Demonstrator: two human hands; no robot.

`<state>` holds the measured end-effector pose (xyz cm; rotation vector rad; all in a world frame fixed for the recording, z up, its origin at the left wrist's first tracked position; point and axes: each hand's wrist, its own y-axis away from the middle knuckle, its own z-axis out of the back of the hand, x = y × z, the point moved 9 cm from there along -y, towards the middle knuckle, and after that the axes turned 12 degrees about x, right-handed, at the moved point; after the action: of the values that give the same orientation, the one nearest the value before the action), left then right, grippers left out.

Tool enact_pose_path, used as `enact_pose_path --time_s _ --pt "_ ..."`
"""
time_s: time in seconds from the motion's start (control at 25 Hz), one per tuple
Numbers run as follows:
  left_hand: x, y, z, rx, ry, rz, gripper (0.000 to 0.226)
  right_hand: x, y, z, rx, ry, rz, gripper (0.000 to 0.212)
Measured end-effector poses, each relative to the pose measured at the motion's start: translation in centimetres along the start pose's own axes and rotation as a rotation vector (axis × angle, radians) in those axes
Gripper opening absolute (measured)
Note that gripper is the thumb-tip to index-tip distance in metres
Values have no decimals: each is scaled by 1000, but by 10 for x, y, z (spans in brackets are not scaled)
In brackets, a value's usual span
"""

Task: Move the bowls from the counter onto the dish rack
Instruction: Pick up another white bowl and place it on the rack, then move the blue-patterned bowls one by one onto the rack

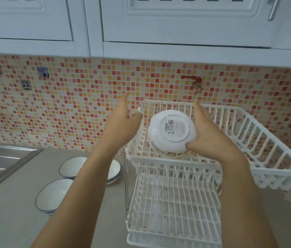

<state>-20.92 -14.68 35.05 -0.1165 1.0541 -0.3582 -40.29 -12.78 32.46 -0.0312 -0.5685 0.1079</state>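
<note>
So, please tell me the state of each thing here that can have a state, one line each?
White bowl: upside down, tilted, over the top tier of the rack, held by the right hand.
Right hand: grip closed on the bowl's edge.
Left hand: open, holding nothing.
Dish rack: lower tier bare.
Two blue-rimmed bowls: upright on the counter.
Cabinet doors: closed.

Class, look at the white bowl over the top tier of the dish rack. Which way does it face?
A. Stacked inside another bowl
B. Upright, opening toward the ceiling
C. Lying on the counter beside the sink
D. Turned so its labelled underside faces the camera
D: the white bowl shows its base sticker, gripped by the right hand over the dish rack.
</note>
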Motion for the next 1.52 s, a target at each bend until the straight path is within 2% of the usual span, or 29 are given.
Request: enact_pose_path --time_s 0.24,0.36,0.56,0.76,1.0,1.32,1.52 --pt "68 28 79 8 -131 49 56 143 0 -67 -93 -180 355 71" --pt "135 44 114 53 -255 139 56 189 -18 -144 -91 -261 407 65" --pt "273 79 142 183 -354 376 59 178 -55 -285 19 -363 172 70" --pt "375 100 143 257 -345 592 57 147 -77 -385 155 -398 -32 65" --pt "459 91 133 209 -258 708 58 108 -121 -463 307 -308 -171 62" --pt "541 64 125 192 -233 957 69 81 -179 -533 477 -454 -366 75" --pt "561 57 134 250 -409 1042 41 75 -187 -555 535 -453 -388 43"
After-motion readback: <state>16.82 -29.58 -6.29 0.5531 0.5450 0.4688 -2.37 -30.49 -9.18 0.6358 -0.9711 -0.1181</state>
